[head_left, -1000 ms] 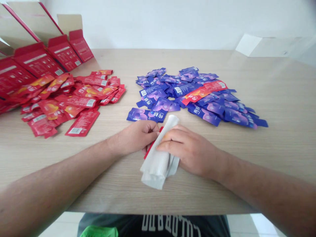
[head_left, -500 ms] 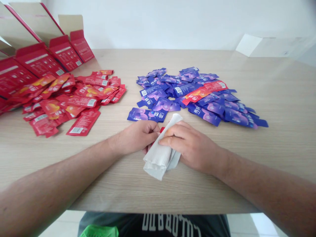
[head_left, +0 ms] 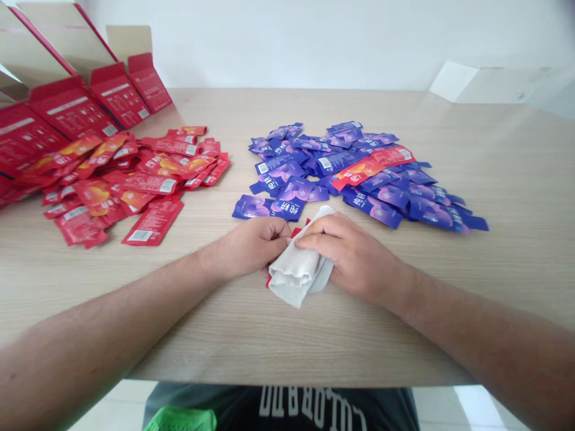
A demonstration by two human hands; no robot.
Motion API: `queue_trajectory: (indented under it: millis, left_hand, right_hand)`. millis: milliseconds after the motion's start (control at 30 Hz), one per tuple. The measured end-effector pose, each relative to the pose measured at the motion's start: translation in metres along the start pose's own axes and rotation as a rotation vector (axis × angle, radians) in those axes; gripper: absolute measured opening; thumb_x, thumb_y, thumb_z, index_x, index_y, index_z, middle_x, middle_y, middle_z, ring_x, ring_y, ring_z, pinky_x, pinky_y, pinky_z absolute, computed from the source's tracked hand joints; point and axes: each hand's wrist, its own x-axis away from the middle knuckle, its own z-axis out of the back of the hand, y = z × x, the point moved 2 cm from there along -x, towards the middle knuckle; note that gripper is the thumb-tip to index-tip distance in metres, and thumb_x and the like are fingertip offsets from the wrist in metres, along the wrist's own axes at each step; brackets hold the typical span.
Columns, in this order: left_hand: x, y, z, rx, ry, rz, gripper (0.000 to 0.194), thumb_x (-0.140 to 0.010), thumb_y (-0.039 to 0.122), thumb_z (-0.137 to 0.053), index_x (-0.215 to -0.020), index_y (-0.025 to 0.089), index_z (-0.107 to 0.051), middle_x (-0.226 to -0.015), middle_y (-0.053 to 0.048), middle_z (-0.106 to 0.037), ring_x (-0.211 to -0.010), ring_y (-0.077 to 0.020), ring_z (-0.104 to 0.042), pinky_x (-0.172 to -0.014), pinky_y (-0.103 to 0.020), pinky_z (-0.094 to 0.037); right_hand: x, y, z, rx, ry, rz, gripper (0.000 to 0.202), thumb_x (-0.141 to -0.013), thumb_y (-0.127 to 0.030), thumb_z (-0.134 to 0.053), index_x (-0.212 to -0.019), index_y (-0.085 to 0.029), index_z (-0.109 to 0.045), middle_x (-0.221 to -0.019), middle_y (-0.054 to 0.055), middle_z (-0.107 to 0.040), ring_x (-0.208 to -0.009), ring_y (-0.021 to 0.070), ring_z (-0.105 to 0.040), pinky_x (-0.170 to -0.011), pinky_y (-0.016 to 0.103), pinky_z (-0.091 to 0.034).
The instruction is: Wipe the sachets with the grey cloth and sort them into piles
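Between my hands is a folded white ribbed knit cloth [head_left: 296, 270], its open end toward me. My right hand [head_left: 359, 257] grips it from the right, thumb and fingers closed on its upper part. My left hand [head_left: 251, 246] is closed at the cloth's left side, with a red packet [head_left: 295, 232] pinched in it. Only the red edges show; the cloth and fingers cover the rest. Just beyond the hands lies a heap of purple packets [head_left: 287, 206], with one red-orange packet [head_left: 359, 172] lying across it.
A pile of red packets [head_left: 148, 182] spreads over the left of the wooden table [head_left: 215, 341]. Open red cartons [head_left: 119, 96] stand behind it. A white box [head_left: 487, 84] sits at the back right by the wall. Something green [head_left: 182, 419] lies on my lap.
The cloth's lower end has drawn up and away from me, so it looks shorter. More of the red packet's edges show around it. My right hand has shifted slightly up.
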Motion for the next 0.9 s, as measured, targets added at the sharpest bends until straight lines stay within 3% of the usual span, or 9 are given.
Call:
queue_trajectory:
  millis: [133, 333, 467, 633, 800, 900]
  left_hand:
    - [0.0, -0.001, 0.001, -0.062, 0.038, 0.012, 0.017, -0.092, 0.031, -0.053, -0.079, 0.02, -0.053, -0.06, 0.005, -0.057, -0.048, -0.009, -0.054, -0.044, -0.019, -0.038]
    - [-0.002, -0.005, 0.003, -0.081, 0.069, -0.046, 0.022, -0.093, 0.036, -0.054, -0.079, 0.02, -0.055, -0.06, 0.005, -0.055, -0.05, -0.0092, -0.05, -0.045, -0.02, -0.036]
    - [-0.001, -0.005, 0.003, -0.063, 0.055, -0.02, 0.024, -0.094, 0.039, -0.052, -0.081, 0.02, -0.056, -0.061, 0.004, -0.057, -0.05, -0.0097, -0.052, -0.047, -0.02, -0.038]
    - [-0.003, -0.007, 0.003, -0.018, 0.053, -0.046, 0.022, -0.093, 0.039, -0.056, -0.084, 0.019, -0.06, -0.063, 0.005, -0.056, -0.052, -0.0096, -0.05, -0.049, -0.021, -0.038]
    - [-0.005, -0.009, 0.005, 0.019, 0.058, -0.115, 0.019, -0.091, 0.033, -0.058, -0.08, 0.018, -0.06, -0.075, 0.001, -0.063, -0.066, -0.0115, -0.056, -0.059, -0.022, -0.044]
    - [-0.006, -0.007, 0.004, 0.084, -0.012, -0.166, 0.02, -0.09, 0.03, -0.059, -0.075, 0.017, -0.058, -0.081, 0.0, -0.066, -0.07, -0.0118, -0.058, -0.063, -0.022, -0.046]
  right_hand:
    - [0.001, -0.013, -0.005, 0.034, -0.093, 0.094, 0.027, -0.1, -0.02, -0.054, -0.122, -0.015, -0.069, -0.112, 0.012, -0.067, -0.109, 0.0258, -0.056, -0.098, 0.045, -0.049]
    - [0.001, -0.016, -0.006, 0.043, -0.028, 0.019, 0.026, -0.097, -0.019, -0.059, -0.122, -0.017, -0.069, -0.112, 0.011, -0.065, -0.105, 0.026, -0.056, -0.094, 0.046, -0.05]
    - [0.001, -0.027, -0.008, 0.02, -0.134, 0.144, 0.026, -0.103, -0.023, -0.05, -0.118, -0.018, -0.071, -0.109, 0.009, -0.067, -0.106, 0.0239, -0.055, -0.097, 0.041, -0.05]
    - [0.002, -0.015, -0.003, 0.015, -0.042, 0.011, 0.026, -0.097, -0.019, -0.059, -0.121, -0.016, -0.069, -0.111, 0.011, -0.065, -0.104, 0.0253, -0.056, -0.094, 0.044, -0.05]
    - [0.004, -0.013, -0.005, -0.008, -0.144, 0.094, 0.024, -0.099, -0.022, -0.056, -0.118, -0.018, -0.071, -0.107, 0.01, -0.066, -0.104, 0.025, -0.057, -0.094, 0.043, -0.051]
    - [0.003, -0.004, 0.0, -0.045, -0.053, 0.031, 0.024, -0.097, -0.017, -0.058, -0.119, -0.015, -0.068, -0.111, 0.012, -0.065, -0.104, 0.0244, -0.059, -0.093, 0.042, -0.051]
